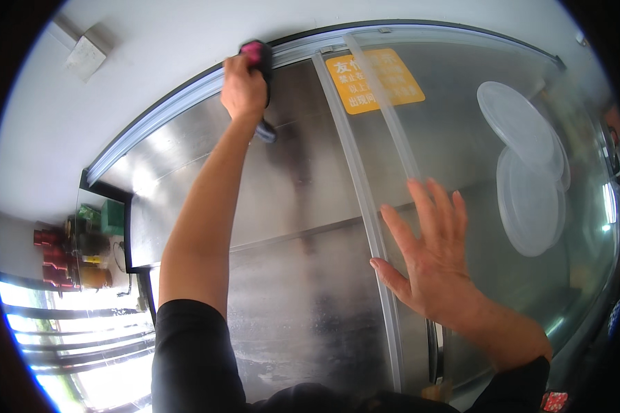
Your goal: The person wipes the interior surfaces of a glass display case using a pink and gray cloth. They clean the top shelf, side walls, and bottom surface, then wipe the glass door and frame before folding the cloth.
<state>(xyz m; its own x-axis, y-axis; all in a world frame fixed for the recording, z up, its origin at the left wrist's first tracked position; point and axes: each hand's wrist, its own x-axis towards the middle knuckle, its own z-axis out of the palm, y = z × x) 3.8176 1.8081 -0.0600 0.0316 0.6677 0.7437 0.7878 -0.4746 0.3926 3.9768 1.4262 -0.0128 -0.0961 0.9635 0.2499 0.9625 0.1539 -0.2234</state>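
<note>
My left hand [244, 92] is closed around a dark handheld tool with a pink part [257, 59], too blurred to name exactly. It is at the metal sliding track [186, 100] along the far edge of a glass-fronted steel cabinet, and its dark, curved lower end shows below my hand. My right hand [428, 253] has its fingers spread over the sliding glass doors, beside the pale vertical edge strip [359, 175] of one pane; whether it touches the glass cannot be told. Beneath lies the cabinet's stainless steel interior [284, 191], with wet-looking marks.
Round translucent plastic lids [529, 196] overlap at the right. An orange notice [359, 93] with writing is near the track. A dark door handle [435, 351] lies below my right hand. Red containers [57, 258] and a green box [112, 217] stand at the left, above bright window bars.
</note>
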